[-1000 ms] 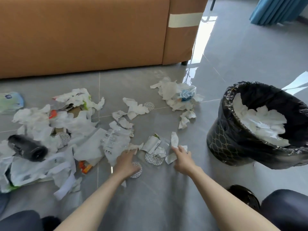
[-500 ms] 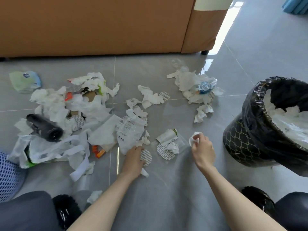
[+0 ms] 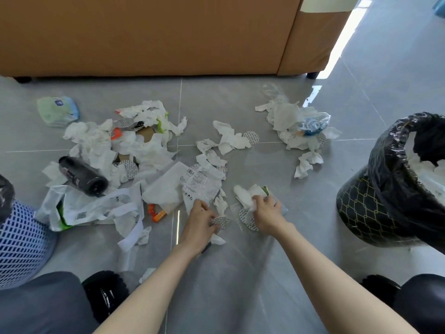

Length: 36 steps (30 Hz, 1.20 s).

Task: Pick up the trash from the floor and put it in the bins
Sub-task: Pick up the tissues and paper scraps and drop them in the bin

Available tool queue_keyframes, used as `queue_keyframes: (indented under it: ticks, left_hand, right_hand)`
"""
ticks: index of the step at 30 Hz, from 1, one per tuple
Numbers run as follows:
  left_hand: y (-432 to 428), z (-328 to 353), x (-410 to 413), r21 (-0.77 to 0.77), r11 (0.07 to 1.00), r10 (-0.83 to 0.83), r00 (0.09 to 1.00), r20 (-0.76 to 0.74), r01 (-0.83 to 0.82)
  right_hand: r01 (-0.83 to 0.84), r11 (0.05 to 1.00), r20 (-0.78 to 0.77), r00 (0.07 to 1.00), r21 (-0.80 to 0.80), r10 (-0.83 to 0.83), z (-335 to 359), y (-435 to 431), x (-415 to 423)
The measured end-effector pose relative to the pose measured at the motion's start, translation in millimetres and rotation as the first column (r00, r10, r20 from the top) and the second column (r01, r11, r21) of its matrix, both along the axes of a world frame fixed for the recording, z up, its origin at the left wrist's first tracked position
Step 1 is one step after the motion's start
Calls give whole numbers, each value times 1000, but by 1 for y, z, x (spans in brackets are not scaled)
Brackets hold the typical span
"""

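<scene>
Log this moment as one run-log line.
stage: gathering floor trash | left hand: at round foil seal, grip unclear | right hand: grips white tissue | black-lined bin: right side, holds tissues

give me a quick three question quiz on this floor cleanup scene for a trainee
1. True or false: the black bottle stands upright.
2. What does the right hand hold in its grip? A) crumpled white tissue B) orange wrapper C) blue pack
3. Which hand touches the round foil disc?
Key: 1 false, it lies on its side. 2 A. 3 the left hand.
</scene>
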<state>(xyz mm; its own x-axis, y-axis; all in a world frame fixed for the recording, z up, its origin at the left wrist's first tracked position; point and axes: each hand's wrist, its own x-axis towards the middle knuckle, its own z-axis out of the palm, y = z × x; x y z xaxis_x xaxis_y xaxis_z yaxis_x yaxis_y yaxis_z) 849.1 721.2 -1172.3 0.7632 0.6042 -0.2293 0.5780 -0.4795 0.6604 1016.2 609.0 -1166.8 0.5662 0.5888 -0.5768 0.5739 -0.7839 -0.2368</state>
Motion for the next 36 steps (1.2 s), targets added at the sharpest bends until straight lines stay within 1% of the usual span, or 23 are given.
queue_keyframes:
  ticks: [2, 4, 7, 9, 11, 12, 14, 16, 18, 20, 23, 25, 28, 32, 34, 36]
  left_hand:
    - [2, 2, 6, 64, 996, -63, 997, 36, 60]
    - [5, 6, 15, 92, 988, -124, 992, 20, 121]
    - [14, 7, 28, 104, 967, -224, 970, -92, 233]
    - [19, 4, 35, 126, 947, -271, 946, -178, 295]
    - [22, 2, 40, 133, 936, -295, 931, -215, 327]
    - [22, 1, 42, 129, 934, -299, 927, -227, 333]
    - [21, -1, 42, 135, 934, -291, 924, -248, 330]
    - [19, -5, 41, 152, 938, -273, 933, -236, 313]
    - [16, -8, 39, 159, 947, -249, 949, -194, 280]
    - [14, -9, 36, 156, 957, -220, 961, -170, 247]
    - [11, -1, 35, 102, 980, -156, 976, -150, 172]
    - [10, 5, 35, 62, 992, -104, 985, -138, 113]
    - [10, 16, 36, 9, 1000, 9, 997, -81, -8]
    - [16, 40, 46, -78, 983, 171, 985, 33, -168]
    - [18, 60, 56, -124, 971, 215, 972, 99, -202]
    - [16, 82, 70, -159, 964, 239, 955, 176, -212]
  right_hand:
    - [13, 1000, 4, 1000, -15, -13, -3, -8, -9]
    - [-7, 1000, 31, 999, -12, 7, -3, -13, -15]
    - [-27, 999, 66, 998, 44, 24, -1, -21, -22]
    - [-1, 994, 69, 998, 111, -7, 1, -24, -25]
    - [14, 985, 80, 996, 172, -28, 0, -22, -28]
    - [12, 984, 95, 995, 178, -29, -1, -21, -28]
    - [-13, 991, 134, 991, 136, -6, -4, -17, -27]
    - [-39, 994, 180, 984, 103, 20, -9, -15, -27]
    - [-50, 988, 232, 973, 146, 15, -12, -17, -28]
    - [-37, 977, 249, 968, 212, -18, -15, -19, -29]
    - [-2, 955, 202, 977, 298, -61, -19, -24, -29]
    - [69, 936, 121, 986, 345, -117, -22, -27, -24]
    - [259, 850, -62, 964, 460, -260, -16, -29, -11]
    - [478, 646, -177, 862, 595, -475, 18, -27, 14]
    - [519, 569, -223, 832, 637, -509, 45, -26, 28]
    - [524, 503, -261, 824, 687, -503, 79, -28, 41]
